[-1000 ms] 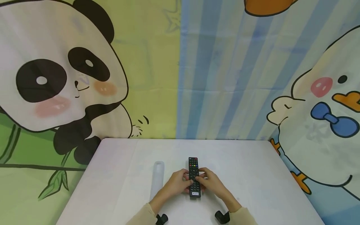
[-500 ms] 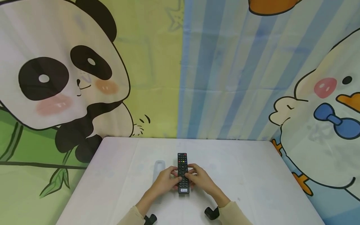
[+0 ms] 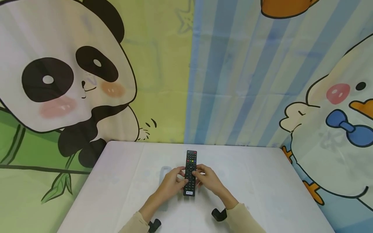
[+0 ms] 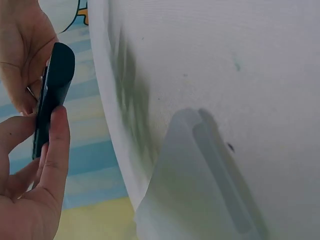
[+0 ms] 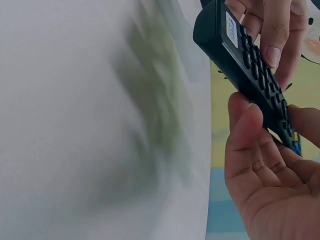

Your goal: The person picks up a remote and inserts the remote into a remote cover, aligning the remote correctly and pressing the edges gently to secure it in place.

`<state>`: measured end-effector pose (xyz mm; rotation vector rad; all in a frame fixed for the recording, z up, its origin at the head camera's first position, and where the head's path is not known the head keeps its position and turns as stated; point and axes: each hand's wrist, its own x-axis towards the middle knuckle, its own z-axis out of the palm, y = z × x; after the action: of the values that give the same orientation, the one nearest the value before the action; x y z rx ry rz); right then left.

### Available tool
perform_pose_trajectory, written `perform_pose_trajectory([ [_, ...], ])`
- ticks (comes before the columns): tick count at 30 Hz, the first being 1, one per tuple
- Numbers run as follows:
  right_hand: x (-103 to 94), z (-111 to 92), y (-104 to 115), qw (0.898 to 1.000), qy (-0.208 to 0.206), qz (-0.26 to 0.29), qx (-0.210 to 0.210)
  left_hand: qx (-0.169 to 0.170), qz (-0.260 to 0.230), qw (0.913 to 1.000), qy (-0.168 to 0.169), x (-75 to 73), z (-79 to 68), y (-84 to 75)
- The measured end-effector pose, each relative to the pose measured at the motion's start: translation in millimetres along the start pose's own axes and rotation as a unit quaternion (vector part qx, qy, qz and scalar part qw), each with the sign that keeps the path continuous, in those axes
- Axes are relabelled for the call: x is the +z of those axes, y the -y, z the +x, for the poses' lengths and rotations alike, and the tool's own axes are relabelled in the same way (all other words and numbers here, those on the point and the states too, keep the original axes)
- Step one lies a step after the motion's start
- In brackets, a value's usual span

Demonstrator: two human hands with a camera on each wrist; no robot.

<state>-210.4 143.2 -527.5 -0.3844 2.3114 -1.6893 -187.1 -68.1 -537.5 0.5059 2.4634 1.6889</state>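
A black remote control [image 3: 190, 173] with rows of buttons and a white label at its near end is held above the white table. My left hand [image 3: 172, 184] grips its left edge, thumb on the button face and fingers underneath. On the opposite edge my right hand [image 3: 210, 181] pinches it, thumb over the buttons. In the left wrist view the remote [image 4: 55, 85] shows side-on, apart from the table top. The right wrist view shows the remote's [image 5: 250, 70] label end and raised buttons. Below my left hand lies a translucent, long sleeve-like cover [image 3: 165, 170], partly hidden by the arm.
The white table [image 3: 247, 181] reaches back to a cloth backdrop [image 3: 233, 81] with a panda and a duck printed on it. In the left wrist view the translucent cover [image 4: 190, 180] lies flat on the table. Black wrist-worn devices [image 3: 219, 215] sit at both sleeves.
Both hands have carried the remote left and then farther from me, over the table. My grip on it looks the same. The left arm now covers more of the translucent cover.
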Motion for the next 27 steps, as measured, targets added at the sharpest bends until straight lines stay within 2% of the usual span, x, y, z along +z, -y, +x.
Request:
perform_pose_trajectory([
  [4,-4.0,1.2,2.8,1.000,-0.003,0.015,-0.005,0.016,0.015,0.9998,-0.005,-1.3,-0.6,-3.5],
  [7,-6.9,1.4,6.4,1.000,-0.003,0.023,-0.014,0.012,0.011,0.9998,-0.010,-2.8,-0.9,-5.9],
  [12,-10.4,2.0,16.0,0.999,-0.001,0.019,-0.041,-0.005,-0.019,0.9997,-0.017,-7.0,-1.1,-9.7],
  [15,-12.5,1.9,21.7,0.998,-0.012,-0.005,-0.065,-0.002,-0.037,0.9989,-0.029,-8.7,-0.6,-10.0],
  [19,-14.2,1.4,26.0,0.995,-0.048,-0.038,-0.085,-0.003,-0.075,0.9960,-0.048,-10.2,0.2,-10.4],
  [22,-14.6,0.9,27.6,0.991,-0.076,-0.052,-0.093,-0.019,-0.120,0.9913,-0.051,-10.3,1.3,-12.5],
  [27,-13.0,-0.4,29.2,0.981,-0.115,-0.090,-0.128,-0.059,-0.193,0.9792,-0.024,-10.3,3.6,-19.5],
])
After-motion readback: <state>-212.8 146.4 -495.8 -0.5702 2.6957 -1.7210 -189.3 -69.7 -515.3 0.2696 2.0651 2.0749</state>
